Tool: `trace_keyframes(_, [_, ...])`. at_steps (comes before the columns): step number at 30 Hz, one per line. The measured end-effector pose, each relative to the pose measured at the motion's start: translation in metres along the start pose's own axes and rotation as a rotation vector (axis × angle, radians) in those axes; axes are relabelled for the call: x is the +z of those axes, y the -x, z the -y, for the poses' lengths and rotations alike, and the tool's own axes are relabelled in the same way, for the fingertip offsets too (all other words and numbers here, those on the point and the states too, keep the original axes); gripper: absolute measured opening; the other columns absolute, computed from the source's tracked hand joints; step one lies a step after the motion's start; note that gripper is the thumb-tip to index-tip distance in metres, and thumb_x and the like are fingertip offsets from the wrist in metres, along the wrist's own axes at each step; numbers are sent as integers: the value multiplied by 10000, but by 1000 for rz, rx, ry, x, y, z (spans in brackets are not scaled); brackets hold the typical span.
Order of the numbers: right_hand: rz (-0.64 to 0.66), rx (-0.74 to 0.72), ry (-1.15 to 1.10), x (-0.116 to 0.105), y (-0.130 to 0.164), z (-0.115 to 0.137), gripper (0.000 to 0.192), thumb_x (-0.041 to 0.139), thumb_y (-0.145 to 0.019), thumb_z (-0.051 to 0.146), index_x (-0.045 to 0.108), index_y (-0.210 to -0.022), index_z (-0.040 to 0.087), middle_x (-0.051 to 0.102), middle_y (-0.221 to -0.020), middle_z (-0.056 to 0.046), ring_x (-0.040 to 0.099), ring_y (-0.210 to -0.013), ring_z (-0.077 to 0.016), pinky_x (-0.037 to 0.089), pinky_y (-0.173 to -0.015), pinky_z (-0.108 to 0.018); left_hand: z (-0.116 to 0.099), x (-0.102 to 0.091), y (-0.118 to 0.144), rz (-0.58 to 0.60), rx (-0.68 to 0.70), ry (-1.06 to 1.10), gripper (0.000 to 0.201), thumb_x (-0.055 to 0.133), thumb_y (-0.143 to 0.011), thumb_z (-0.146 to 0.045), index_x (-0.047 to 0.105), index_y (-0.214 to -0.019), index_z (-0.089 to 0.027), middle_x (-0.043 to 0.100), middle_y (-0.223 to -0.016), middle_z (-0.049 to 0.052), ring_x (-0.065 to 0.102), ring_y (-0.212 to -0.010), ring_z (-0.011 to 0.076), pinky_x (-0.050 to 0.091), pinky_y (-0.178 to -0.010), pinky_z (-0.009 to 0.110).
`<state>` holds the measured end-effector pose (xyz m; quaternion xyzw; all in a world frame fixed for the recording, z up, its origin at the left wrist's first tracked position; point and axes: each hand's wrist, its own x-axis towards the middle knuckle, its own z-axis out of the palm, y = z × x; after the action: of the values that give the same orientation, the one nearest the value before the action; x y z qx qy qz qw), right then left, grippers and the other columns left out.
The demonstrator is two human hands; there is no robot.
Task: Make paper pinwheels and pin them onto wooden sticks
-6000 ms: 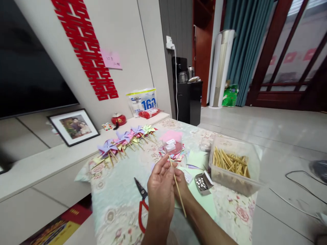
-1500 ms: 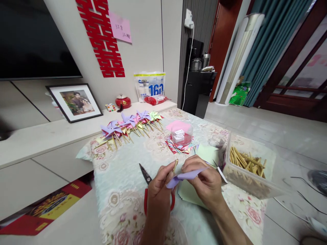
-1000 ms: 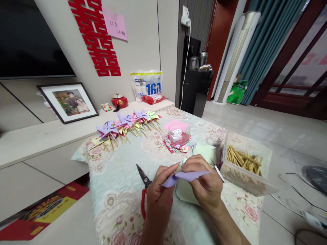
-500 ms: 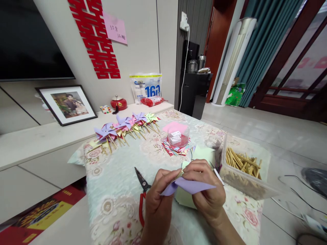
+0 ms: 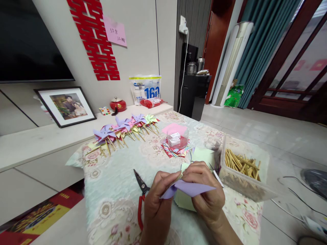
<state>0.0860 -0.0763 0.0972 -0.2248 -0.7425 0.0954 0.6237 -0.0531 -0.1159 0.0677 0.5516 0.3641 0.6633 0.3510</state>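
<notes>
A purple paper pinwheel (image 5: 194, 188) is pinched between my two hands over the front of the table. My left hand (image 5: 158, 200) is closed on its left side, thumb pressed near the centre. From the right, my right hand (image 5: 205, 190) grips it with fingers curled over the top. The pinwheel's centre lies hidden behind the fingertips. Scissors (image 5: 141, 190) with red handles lie beside my left hand, blades pointing away. Beneath my hands is a stack of pale green paper squares (image 5: 185, 200).
Finished pinwheels (image 5: 122, 124) on sticks lie at the back left. A clear round tub (image 5: 178, 139) sits on patterned paper, with pink sheets (image 5: 174, 128) behind. To the right, a plastic box (image 5: 247, 190) holds many short sticks (image 5: 241, 163). The floral tablecloth (image 5: 114, 183) covers the table.
Both hands stay closed on the purple pinwheel in nearly the same pose. The view has shifted very slightly; nothing on the table has visibly moved.
</notes>
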Motion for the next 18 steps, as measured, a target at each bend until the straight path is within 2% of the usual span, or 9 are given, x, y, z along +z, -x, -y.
trace_keyframes(7, [3, 7, 0, 0, 3, -2, 253, 547, -835, 6, 660, -941, 206, 639, -828, -60, 593, -770, -210, 491, -671, -373, -5, 2, -2, -14, 53, -15, 307, 617, -895, -178, 766, -1134, -302, 660, -893, 55, 619, -834, 195, 485, -714, 270])
trace_keyframes(13, [-6, 25, -35, 1, 5, -4, 272, 553, -819, -29, 650, -941, 195, 635, -844, -55, 588, -784, -200, 481, -692, -369, 0, -2, -1, 41, 50, -74, 376, 574, -917, -146, 723, -1204, -339, 643, -951, 47, 613, -885, 189, 470, -756, 270])
trace_keyframes(18, [-6, 33, -47, 2, 5, -4, 247, 547, -834, -7, 655, -927, 196, 639, -837, -57, 590, -776, -201, 483, -686, -371, 2, -3, 1, 31, 46, -68, 371, 568, -918, -147, 725, -1198, -333, 652, -975, 53, 613, -923, 205, 469, -778, 281])
